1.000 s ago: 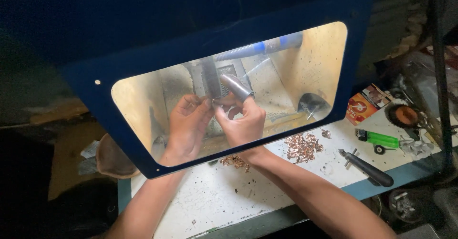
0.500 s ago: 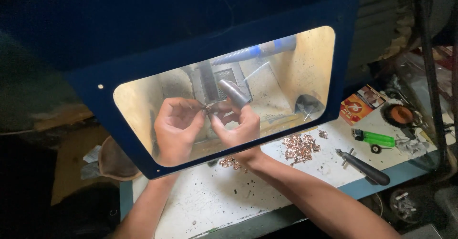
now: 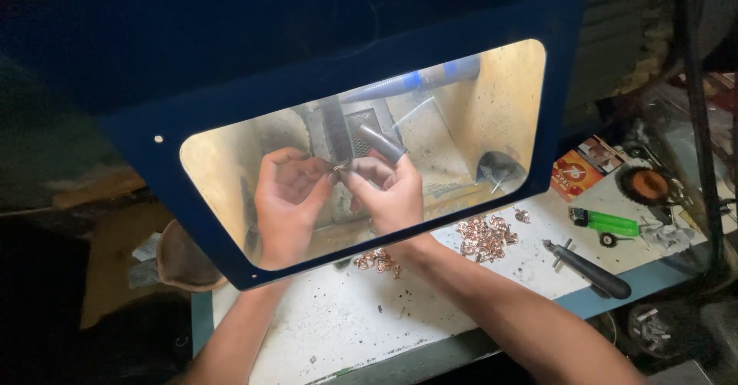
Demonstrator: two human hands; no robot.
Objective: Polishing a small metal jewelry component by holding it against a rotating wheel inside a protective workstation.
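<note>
Forearms cross the white table (image 3: 323, 331) into the blue shield's window (image 3: 231, 254). Since a second ago both hands have drawn together: left hand (image 3: 286, 193) and right hand (image 3: 388, 193), sleeved forefinger raised, now pinch one small copper piece (image 3: 339, 168) beside the grey spindle (image 3: 337, 135). Window edges close around wrists; copper pile (image 3: 484, 237) right.

White bench (image 3: 338, 331), copper pieces (image 3: 483, 237), lighter (image 3: 603, 222).

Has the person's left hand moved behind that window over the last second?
Yes. The left hand has drifted left, away from the dark upright spindle, toward the left edge of the blue-framed clear window.
</note>
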